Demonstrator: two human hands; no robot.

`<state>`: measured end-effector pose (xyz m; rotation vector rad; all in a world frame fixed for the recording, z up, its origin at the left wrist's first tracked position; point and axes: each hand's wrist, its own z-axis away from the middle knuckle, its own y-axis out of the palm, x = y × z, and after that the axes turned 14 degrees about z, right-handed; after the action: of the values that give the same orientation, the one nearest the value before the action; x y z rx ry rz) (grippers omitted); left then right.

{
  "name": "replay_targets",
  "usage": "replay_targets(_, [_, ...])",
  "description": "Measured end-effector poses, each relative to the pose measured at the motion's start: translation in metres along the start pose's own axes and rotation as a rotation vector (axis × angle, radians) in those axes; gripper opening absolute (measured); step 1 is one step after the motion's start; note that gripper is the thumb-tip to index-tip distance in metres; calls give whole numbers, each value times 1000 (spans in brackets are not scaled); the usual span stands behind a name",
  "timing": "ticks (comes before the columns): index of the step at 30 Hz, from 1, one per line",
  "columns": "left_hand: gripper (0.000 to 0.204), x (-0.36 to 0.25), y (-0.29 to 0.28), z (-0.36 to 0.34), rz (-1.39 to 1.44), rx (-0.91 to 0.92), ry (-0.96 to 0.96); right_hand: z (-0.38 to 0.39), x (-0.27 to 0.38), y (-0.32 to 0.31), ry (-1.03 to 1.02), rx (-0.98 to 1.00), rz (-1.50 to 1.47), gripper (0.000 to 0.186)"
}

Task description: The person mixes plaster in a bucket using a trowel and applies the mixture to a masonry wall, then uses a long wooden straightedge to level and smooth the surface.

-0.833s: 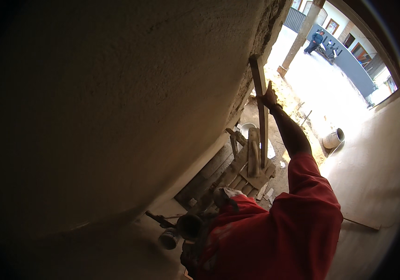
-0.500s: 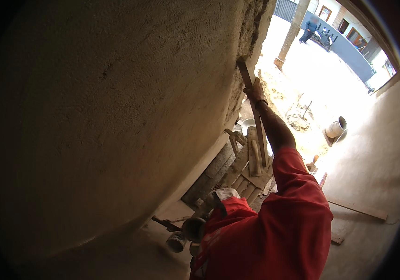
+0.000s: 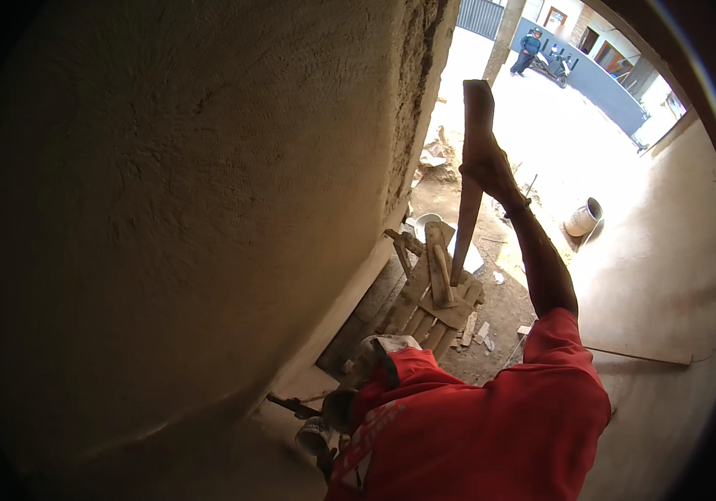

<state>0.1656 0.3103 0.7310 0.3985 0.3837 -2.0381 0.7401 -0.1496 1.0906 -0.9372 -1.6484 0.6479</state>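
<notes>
My right hand (image 3: 493, 174) is closed around a long, narrow wooden straightedge (image 3: 466, 221), with the arm stretched out away from me. The wood stands nearly upright in the picture, its broad end beyond the hand, and it is apart from the wall. To its left rises the rough plastered wall (image 3: 249, 167), whose far edge is broken and coarse. Below the straightedge's lower end, a wooden float with a long handle (image 3: 439, 265) lies on a plank platform (image 3: 425, 319). My left hand does not show.
A pale basin (image 3: 429, 224) sits beyond the platform. One bucket (image 3: 583, 218) lies tipped by the right wall; another container (image 3: 315, 436) stands low at left. A plank (image 3: 642, 356) rests along the right. Outside, a person (image 3: 528, 52) stands beside a motorbike (image 3: 552, 68).
The straightedge has come away from the wall's edge and moved right in my right hand, turning more upright. My view has shifted slightly, and more of the rubble floor shows.
</notes>
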Motion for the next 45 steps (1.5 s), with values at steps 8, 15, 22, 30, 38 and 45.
replay_targets(8, [43, -30, 2, -42, 18, 392, 168, 95, 119, -62, -287, 218, -300, 71])
replay_targets(15, [60, -88, 123, 78, 449, 453, -305, 120, 191, -59, -595, 235, -456, 90])
replay_targets(22, [82, -8, 141, 48, 1115, 743, -382, 131, 198, -42, -384, 249, -1168, 86])
replay_targets(30, [41, -51, 176, 93, 1671, 354, -2, 59, 114, -22, -381, 811, -1615, 56])
replay_targets(38, [37, -94, 173, 64, 1438, 196, 301, 22, 10, 110, -28, 390, -803, 45])
replay_targets(45, [50, -90, 188, 2, 1568, -33, 289, 20, -29, 173, -694, 193, 246, 52])
